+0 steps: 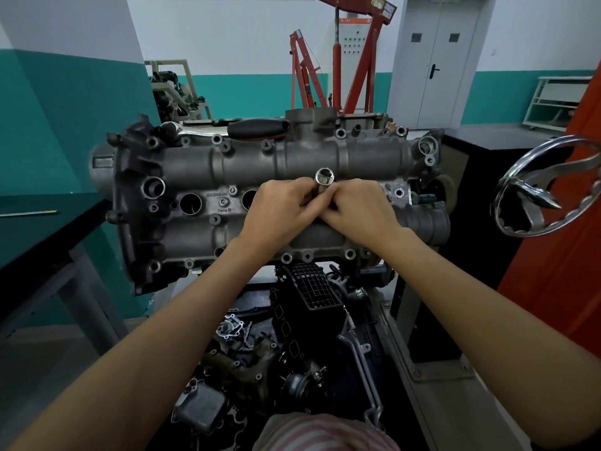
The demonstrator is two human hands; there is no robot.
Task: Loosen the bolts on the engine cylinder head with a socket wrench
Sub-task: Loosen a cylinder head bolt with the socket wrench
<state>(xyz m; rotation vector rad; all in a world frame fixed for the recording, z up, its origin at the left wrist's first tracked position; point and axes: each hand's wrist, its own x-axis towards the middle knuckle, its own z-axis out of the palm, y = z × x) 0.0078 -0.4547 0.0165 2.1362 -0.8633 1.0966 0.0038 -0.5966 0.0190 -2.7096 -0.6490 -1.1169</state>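
Note:
The grey cast cylinder head (227,170) lies across the middle of the view on an engine stand. Over its centre, my left hand (279,209) and my right hand (357,209) meet, and both pinch a chrome socket piece (324,179) that stands upright with its open hex end facing me. Its lower part is hidden between my fingers. A ratchet wrench with a black handle (257,128) and chrome head lies along the far edge of the cylinder head. Small bolts and empty bolt holes dot the head, one bolt (223,202) left of my left hand.
A chrome handwheel (549,187) of the stand juts out at the right. Dark benches stand left (39,236) and right. Loose engine parts, among them a black intake manifold (309,297), lie below the head. Red engine hoists (354,60) stand at the back.

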